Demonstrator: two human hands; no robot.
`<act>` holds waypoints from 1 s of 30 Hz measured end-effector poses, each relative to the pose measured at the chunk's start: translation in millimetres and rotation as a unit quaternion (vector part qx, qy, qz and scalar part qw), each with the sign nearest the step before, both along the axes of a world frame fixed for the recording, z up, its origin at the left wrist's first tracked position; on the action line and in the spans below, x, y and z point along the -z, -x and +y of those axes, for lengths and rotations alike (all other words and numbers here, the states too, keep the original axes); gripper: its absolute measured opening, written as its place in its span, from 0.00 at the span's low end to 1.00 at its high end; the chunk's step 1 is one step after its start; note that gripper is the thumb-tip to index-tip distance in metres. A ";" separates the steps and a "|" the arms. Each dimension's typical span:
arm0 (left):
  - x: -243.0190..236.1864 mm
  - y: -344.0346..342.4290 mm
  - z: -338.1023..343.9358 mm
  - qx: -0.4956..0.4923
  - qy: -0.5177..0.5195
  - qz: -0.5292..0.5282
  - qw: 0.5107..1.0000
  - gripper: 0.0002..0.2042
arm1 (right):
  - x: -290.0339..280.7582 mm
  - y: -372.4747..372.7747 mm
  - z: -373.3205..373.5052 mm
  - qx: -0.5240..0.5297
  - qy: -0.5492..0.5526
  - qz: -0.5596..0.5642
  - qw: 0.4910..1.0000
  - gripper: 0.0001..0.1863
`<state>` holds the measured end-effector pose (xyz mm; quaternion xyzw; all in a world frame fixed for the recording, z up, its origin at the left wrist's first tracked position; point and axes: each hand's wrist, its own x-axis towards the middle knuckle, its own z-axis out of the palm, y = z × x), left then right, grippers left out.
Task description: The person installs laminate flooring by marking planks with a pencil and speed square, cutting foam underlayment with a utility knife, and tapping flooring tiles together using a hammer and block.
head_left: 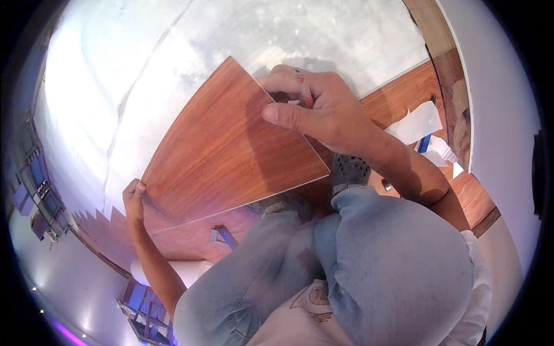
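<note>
A reddish-brown wood-grain floor plank (pixel 225 150) is held up in front of me, tilted, between both hands. My left hand (pixel 134 199) grips its far left corner, fingers wrapped over the edge. At the right end my right hand (pixel 323 106) pinches the short edge, thumb on the wood-grain face and the other fingers behind it. A pale strip with red marks (pixel 306 92) lies across one right finger; I cannot tell what it is. The plank's shadowed right part lies beneath my right hand.
Pale grey sheeting (pixel 277 32) covers the floor ahead. Laid reddish planks (pixel 398 86) run along the right, with torn white paper (pixel 415 122) and a blue-handled tool (pixel 425 143) on them. A blue angled tool (pixel 225 236) lies near my left knee, beside a white roll (pixel 173 271).
</note>
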<state>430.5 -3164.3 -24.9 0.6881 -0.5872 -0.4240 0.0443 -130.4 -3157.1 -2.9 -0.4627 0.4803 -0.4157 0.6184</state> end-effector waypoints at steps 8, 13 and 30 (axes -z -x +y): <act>-2.2 7.9 2.7 -0.017 0.007 0.004 1.000 0.32 | 1.2 -1.8 -1.2 -0.006 -0.031 0.040 0.999 0.17; 0.9 7.5 0.4 -0.021 -0.002 0.007 1.000 0.31 | -3.3 -1.0 -8.7 0.021 -0.118 0.026 0.992 0.20; 12.4 9.4 -8.6 -0.011 -0.016 0.014 1.000 0.31 | 6.7 5.9 7.4 0.046 0.010 0.001 0.999 0.20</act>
